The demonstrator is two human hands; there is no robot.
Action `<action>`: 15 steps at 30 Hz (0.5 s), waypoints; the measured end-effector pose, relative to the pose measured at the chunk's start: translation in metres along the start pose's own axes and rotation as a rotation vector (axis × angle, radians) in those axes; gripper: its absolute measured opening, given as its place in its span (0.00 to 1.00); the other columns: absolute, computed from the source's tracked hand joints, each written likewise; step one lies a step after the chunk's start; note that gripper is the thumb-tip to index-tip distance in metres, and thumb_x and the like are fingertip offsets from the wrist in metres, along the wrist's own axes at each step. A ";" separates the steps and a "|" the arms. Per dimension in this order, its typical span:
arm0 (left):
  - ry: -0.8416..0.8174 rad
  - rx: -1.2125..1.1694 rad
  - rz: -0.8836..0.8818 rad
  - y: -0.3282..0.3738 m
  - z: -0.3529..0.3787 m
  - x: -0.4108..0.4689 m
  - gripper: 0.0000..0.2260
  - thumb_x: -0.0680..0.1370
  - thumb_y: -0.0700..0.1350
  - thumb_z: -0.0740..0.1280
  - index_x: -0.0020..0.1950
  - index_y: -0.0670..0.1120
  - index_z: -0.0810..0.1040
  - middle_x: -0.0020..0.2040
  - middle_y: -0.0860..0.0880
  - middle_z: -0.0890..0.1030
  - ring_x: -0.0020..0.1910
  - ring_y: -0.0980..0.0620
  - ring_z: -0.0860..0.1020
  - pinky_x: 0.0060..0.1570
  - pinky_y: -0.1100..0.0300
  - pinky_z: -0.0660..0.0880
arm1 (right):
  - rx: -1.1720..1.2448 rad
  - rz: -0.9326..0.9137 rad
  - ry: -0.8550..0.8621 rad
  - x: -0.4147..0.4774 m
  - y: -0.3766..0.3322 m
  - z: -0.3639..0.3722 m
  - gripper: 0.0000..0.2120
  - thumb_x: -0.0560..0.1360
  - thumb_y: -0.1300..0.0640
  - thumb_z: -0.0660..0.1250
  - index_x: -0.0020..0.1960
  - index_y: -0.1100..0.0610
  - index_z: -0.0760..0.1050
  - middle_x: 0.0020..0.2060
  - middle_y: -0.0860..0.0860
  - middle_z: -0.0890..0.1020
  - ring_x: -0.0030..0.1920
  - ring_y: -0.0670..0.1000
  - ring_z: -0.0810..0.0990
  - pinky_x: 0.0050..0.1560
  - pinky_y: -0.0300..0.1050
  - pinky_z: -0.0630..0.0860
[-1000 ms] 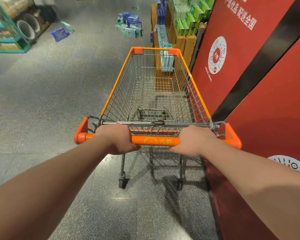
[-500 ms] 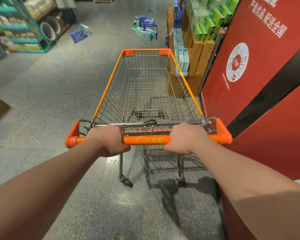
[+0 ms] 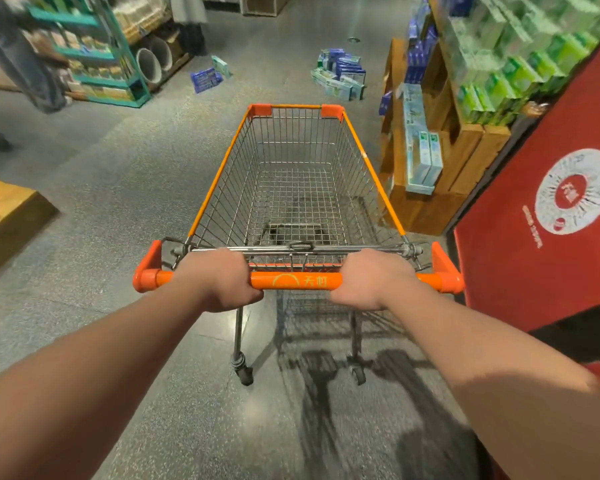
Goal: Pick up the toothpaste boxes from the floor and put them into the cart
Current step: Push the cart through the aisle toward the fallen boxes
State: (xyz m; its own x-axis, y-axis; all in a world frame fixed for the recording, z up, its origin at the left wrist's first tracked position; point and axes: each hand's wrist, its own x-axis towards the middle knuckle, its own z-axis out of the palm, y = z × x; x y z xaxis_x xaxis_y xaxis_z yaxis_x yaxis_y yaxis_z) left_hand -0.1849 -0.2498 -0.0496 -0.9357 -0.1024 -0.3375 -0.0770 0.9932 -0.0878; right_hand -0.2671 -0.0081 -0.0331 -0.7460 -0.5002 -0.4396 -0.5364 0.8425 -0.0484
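Observation:
An empty wire shopping cart (image 3: 219,174) with orange trim stands on the grey floor in front of me. My left hand (image 3: 222,280) grips the orange handle bar (image 3: 297,281) left of its logo, and my right hand (image 3: 371,278) grips it on the right. Ahead of the cart, a pile of blue and pale green toothpaste boxes (image 3: 342,74) lies on the floor. Two more boxes (image 3: 208,76), one blue and one pale green, lie further left near a shelf.
A wooden display (image 3: 465,157) stacked with green and pale boxes stands close on the cart's right, beside a red wall panel (image 3: 541,244). A teal shelf rack (image 3: 94,57) is far left, with a person's leg (image 3: 25,67) next to it. A low wooden platform (image 3: 11,216) sits at left.
The cart and I have rolled forward and turned a little left. The boxes on the floor are nearer, and the wooden display has come alongside the cart's right.

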 end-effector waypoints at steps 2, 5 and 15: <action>0.015 -0.014 -0.005 -0.024 -0.008 0.033 0.23 0.68 0.68 0.59 0.38 0.49 0.76 0.35 0.52 0.76 0.39 0.46 0.79 0.42 0.55 0.78 | -0.016 0.003 -0.010 0.039 -0.003 -0.017 0.20 0.69 0.35 0.63 0.39 0.53 0.76 0.37 0.48 0.78 0.38 0.53 0.79 0.41 0.48 0.77; 0.018 -0.027 0.008 -0.053 -0.021 0.078 0.23 0.66 0.68 0.57 0.38 0.49 0.75 0.36 0.52 0.76 0.40 0.46 0.79 0.44 0.53 0.80 | -0.036 -0.008 -0.017 0.090 -0.007 -0.042 0.21 0.69 0.35 0.63 0.38 0.53 0.75 0.37 0.49 0.78 0.39 0.55 0.79 0.42 0.49 0.77; 0.034 -0.019 -0.005 -0.151 -0.077 0.251 0.23 0.67 0.67 0.58 0.42 0.49 0.77 0.37 0.52 0.76 0.40 0.45 0.79 0.40 0.55 0.76 | -0.009 0.001 0.013 0.280 -0.009 -0.137 0.16 0.68 0.39 0.65 0.40 0.53 0.75 0.37 0.49 0.77 0.43 0.59 0.80 0.43 0.49 0.76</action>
State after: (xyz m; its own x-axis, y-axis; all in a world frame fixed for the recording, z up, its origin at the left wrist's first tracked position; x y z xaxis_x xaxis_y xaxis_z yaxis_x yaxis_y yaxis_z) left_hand -0.4347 -0.4210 -0.0487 -0.9465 -0.1055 -0.3051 -0.0876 0.9936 -0.0718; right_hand -0.5248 -0.1829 -0.0327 -0.7518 -0.5018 -0.4277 -0.5391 0.8413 -0.0394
